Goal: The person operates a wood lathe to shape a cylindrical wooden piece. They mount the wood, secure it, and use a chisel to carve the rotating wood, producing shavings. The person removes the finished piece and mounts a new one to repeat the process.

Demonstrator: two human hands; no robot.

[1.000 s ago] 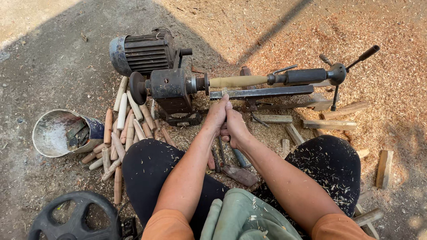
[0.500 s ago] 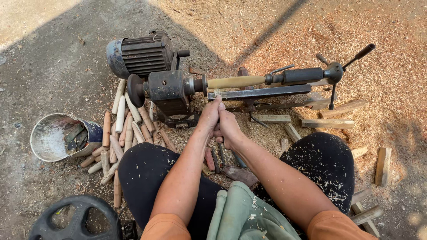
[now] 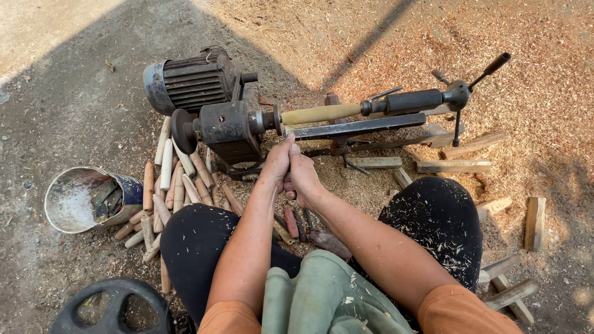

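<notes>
Tipped metal bucket (image 3: 83,199) on left, pile of turned wooden pegs (image 3: 162,185) beside it, black wheel (image 3: 111,307) bottom left, scrap wood blocks (image 3: 451,166) right, sawdust everywhere.

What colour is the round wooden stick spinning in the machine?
Pale yellowish tan, in the head view: the round wooden stick on the dark metal lathe.

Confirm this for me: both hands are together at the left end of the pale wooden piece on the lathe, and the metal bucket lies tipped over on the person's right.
Not quite. The head view shows the metal bucket tipped over on the person's left, beside the turned sticks. The rest holds: the left hand and right hand are together at the left end of the pale wooden piece on the lathe.
</notes>
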